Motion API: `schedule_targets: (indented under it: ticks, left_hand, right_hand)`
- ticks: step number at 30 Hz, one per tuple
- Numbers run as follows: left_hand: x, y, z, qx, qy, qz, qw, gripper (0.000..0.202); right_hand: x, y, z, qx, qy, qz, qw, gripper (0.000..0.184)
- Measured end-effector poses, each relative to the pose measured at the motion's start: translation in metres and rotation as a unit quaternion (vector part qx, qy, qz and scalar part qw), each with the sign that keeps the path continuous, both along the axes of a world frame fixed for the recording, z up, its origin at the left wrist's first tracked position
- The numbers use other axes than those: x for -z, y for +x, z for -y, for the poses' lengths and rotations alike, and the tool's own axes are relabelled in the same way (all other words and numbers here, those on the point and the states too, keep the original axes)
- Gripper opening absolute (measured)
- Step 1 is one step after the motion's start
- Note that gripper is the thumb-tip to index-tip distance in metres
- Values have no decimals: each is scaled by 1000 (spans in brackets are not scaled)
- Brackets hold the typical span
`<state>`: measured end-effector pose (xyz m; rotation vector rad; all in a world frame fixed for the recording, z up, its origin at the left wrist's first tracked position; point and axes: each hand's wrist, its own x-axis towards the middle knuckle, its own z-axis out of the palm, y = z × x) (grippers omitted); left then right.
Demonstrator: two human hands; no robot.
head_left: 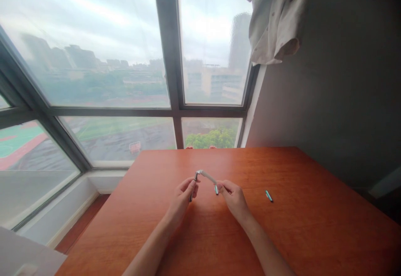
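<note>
Above the middle of the table, my left hand (185, 191) is closed around a slim dark handle (191, 196) with a silvery bent top. From that top a pale, narrow strip (208, 176) arches over to my right hand (231, 193), whose thumb and fingers pinch its far end. A small silver-and-dark piece (216, 190) shows just below the right fingertips; whether it is joined to the strip I cannot tell. To the right of that hand, a small teal-and-black piece (269, 196) lies apart on the tabletop.
The reddish-brown wooden table (150, 234) reaches to the window (109, 59). A light cloth (272, 21) hangs at the upper right by a dark wall (338, 79). Fingertips (189, 147) show over the table's far edge. At the left runs a white ledge (65, 205).
</note>
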<state>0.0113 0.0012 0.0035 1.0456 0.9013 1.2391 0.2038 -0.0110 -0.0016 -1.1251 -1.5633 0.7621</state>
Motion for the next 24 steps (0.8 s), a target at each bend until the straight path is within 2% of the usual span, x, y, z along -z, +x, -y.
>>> schedule_targets:
  ticks: [4,9,16,24]
  left_hand:
    - [-3,1,2,-13,-3,9,1000,37]
    - [-4,2,1,-16,-6,9,1000,37]
    - [-4,2,3,23,0,16,1000,33]
    - [-3,4,3,69,-40,33,996,36]
  right_hand:
    - [-2,0,1,14,-2,1,1000,40]
    - [-4,-2,3,-2,7,-1,1000,40]
    - [-2,-2,2,7,10,-10,1000,38]
    - [-4,-1,2,14,30,3,999,36]
